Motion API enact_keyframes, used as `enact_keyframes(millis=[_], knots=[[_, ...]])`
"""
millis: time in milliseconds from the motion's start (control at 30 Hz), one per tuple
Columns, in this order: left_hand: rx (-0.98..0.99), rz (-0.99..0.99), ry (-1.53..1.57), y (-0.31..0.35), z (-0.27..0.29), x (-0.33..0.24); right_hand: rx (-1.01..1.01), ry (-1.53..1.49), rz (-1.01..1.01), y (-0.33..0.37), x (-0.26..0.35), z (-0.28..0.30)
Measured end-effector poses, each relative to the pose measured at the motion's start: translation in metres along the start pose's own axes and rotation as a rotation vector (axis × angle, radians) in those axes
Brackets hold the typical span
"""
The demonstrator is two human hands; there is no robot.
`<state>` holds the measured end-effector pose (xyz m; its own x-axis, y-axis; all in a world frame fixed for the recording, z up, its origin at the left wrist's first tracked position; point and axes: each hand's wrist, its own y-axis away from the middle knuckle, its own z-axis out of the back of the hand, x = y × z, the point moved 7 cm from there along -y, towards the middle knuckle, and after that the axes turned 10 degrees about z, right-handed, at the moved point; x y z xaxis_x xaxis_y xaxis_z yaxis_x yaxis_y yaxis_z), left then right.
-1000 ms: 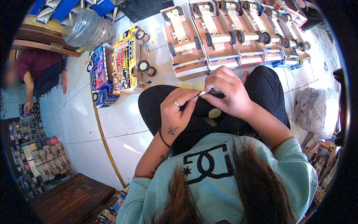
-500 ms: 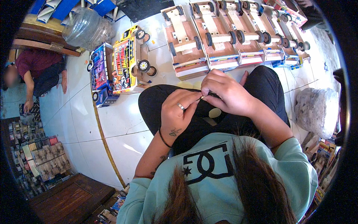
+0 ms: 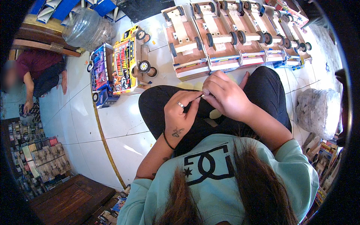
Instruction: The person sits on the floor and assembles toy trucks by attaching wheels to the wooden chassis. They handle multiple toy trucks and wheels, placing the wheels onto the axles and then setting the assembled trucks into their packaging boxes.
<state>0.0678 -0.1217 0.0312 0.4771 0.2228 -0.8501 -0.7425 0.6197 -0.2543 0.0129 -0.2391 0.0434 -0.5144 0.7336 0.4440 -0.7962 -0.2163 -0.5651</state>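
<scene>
Over my crossed legs, my left hand (image 3: 179, 112) and my right hand (image 3: 227, 96) meet fingertip to fingertip. Both are closed in a pinch on a small, thin, pale piece (image 3: 203, 95); most of it is hidden by the fingers, so its kind cannot be made out. Just beyond my hands, a row of wooden toy trucks (image 3: 186, 55) lies upside down, black wheels upward. To the left of that row, a yellow toy truck (image 3: 123, 63) and a blue toy truck (image 3: 102, 67) lie on their sides.
A clear plastic container (image 3: 88, 30) stands at the far left. A co-worker (image 3: 40, 65) sits by the left edge, near many small wooden pieces (image 3: 50, 161). A dark wooden panel (image 3: 75, 198) lies at lower left. At right sits a whitish plastic-wrapped bundle (image 3: 318, 112).
My left hand has shifted slightly, with its fingers a little straighter. My right hand has turned slightly. The pinched piece stays between them.
</scene>
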Motion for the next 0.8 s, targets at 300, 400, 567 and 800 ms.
enact_keyframes(millis=[300,400,567,800], knots=[[-0.035,-0.001,0.024,0.0,0.0,0.0,-0.065,0.049,-0.011,0.004,0.002,0.001],[-0.048,-0.005,0.04,0.002,0.002,0.0,-0.099,-0.019,-0.005,0.004,0.001,0.005],[-0.055,-0.061,0.031,0.002,0.003,-0.003,-0.204,-0.082,-0.021,0.005,0.0,0.015],[-0.055,-0.086,0.016,0.002,0.005,-0.005,-0.226,-0.123,0.019,0.003,-0.001,0.017]])
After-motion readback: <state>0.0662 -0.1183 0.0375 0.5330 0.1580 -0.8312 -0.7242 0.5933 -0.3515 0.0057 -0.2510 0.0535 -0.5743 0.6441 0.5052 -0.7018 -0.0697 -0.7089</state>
